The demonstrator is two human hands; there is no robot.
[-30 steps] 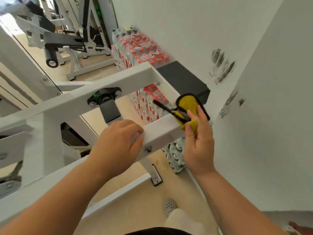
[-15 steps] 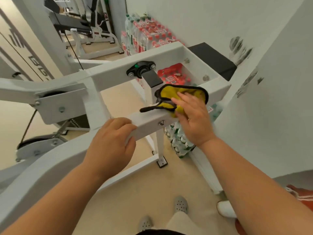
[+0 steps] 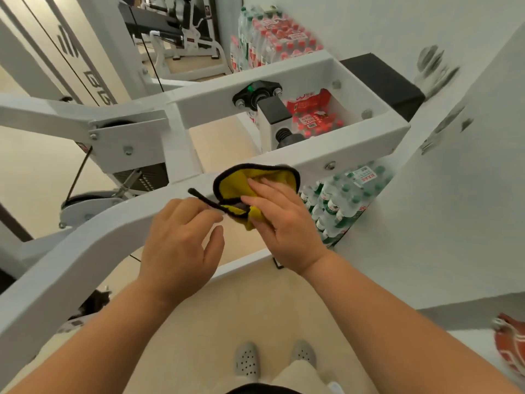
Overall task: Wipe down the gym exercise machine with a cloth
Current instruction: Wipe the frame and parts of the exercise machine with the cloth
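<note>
1. My shoes [image 3: 246, 362] stand on the floor on my side of the beam [image 3: 113, 237] and square to it, so I can lean over it without twisting.
2. My left hand [image 3: 181, 245] sits on the beam's near face. The fingers are loosely curled, with the thumb standing off from them, so nothing is clamped. The fingertips are right at the cloth's black loop, but I can't tell whether they touch it. I judge the hand is there to steady me and to keep the loop out of the wipe.
3. My right hand [image 3: 281, 223] lies on top of the beam, just beside the left. Its fingers are straight and close together, pressing the cloth [image 3: 241, 184] flat against the paint. A flat palm spreads the pressure better than a fist would.
4. The cloth is the task's thing — yellow with black edging. It is spread over the beam's top and a fold is bunched under my thumb at the beam's near edge.
5. A bolt [image 3: 329, 165] sits further along the beam to the right, and that stretch looks to be next.
6. Bottles [image 3: 341, 200] are stacked under the beam's far end — clear of my stroke.
7. Past the beam, on the parallel bar, is the black pivot [image 3: 257, 95]. It looks untouched.
</note>
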